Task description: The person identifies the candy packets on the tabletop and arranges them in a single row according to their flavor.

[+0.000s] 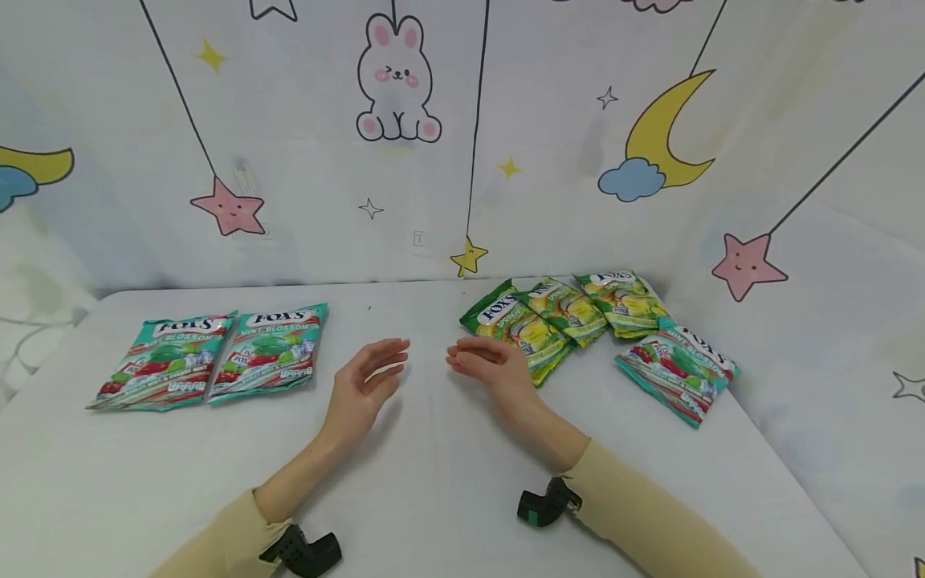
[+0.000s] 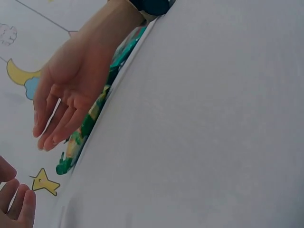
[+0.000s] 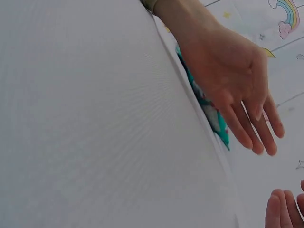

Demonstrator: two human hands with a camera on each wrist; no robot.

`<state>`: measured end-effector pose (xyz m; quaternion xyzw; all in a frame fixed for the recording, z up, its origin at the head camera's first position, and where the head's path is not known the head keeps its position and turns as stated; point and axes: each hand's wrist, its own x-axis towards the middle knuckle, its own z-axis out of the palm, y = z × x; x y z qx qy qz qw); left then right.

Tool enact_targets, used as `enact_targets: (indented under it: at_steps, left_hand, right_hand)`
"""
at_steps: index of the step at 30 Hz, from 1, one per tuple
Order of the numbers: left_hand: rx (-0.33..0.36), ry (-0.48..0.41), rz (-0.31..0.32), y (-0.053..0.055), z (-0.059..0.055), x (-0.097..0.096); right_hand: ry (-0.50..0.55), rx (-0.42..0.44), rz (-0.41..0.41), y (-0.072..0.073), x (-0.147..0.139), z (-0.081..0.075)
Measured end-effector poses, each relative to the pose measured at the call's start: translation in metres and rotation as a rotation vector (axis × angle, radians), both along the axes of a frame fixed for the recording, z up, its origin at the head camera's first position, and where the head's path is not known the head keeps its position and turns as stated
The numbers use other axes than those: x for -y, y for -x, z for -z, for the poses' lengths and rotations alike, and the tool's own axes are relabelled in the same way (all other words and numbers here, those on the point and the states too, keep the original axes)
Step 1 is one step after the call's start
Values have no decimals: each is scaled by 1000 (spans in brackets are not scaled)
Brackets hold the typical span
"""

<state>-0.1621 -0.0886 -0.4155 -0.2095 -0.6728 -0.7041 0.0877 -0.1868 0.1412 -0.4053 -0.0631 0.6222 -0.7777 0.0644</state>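
Observation:
My left hand (image 1: 364, 384) hovers over the middle of the white table, fingers gently bent and holding nothing. Facing it across a small gap is my right hand (image 1: 503, 376), likewise relaxed, with its palm turned inward. Left of the left hand lie two teal Fox's Mint Blossom candy bags, an outer bag (image 1: 165, 363) and an inner bag (image 1: 270, 353). Beyond the right hand, a green-and-yellow Fox's candy bag (image 1: 538, 341) is partly overlapped by the hand in the head view. The right wrist view shows the left palm (image 3: 223, 66).
Two more green-and-yellow bags, a middle bag (image 1: 567, 311) and a back bag (image 1: 627, 303), overlap at the back right. Another teal candy bag (image 1: 678, 371) lies near the right table edge. A patterned curtain (image 1: 303, 160) hangs behind the white table (image 1: 426, 498).

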Motion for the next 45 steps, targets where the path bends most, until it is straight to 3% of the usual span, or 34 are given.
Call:
enact_targets:
  at_steps: [15, 27, 37, 45]
  left_hand:
    - [92, 5, 31, 1, -1, -25]
    - [99, 29, 92, 1, -2, -61]
    - [120, 11, 141, 9, -1, -100]
    - [89, -1, 218, 12, -1, -139]
  right_hand:
    - [-42, -16, 87, -11, -36, 0]
    - [-205, -115, 345, -30, -88, -1]
    - [-160, -174, 471, -38, -121, 0]
    - [-185, -314, 619, -50, -149, 1]
